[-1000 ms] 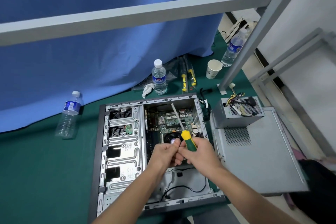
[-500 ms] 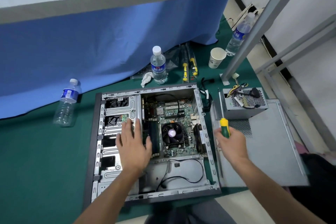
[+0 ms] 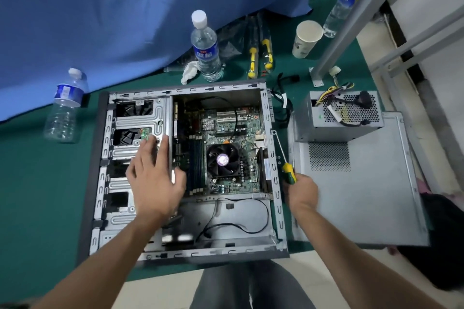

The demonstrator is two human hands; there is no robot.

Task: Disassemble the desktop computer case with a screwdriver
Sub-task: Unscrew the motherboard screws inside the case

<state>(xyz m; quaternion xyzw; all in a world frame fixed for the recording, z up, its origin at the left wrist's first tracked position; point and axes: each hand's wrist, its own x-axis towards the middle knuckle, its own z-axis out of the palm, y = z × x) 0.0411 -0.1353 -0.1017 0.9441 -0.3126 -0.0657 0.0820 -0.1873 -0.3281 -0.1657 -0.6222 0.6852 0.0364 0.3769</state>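
Observation:
The open desktop case lies flat on the green mat, its motherboard and black CPU fan exposed. My left hand rests with spread fingers on the metal drive cage at the case's left side. My right hand grips the green-and-yellow handle of a screwdriver. Its shaft points up and away along the case's right rail, with the tip near a small tab on that rail.
The removed side panel lies right of the case with the power supply on its far end. Water bottles, a paper cup, spare screwdrivers and a grey frame post stand behind, before a blue curtain.
My hands parted from above the fan. The left went onto the drive cage; the right carried the screwdriver to the case's right rail and lowered it there.

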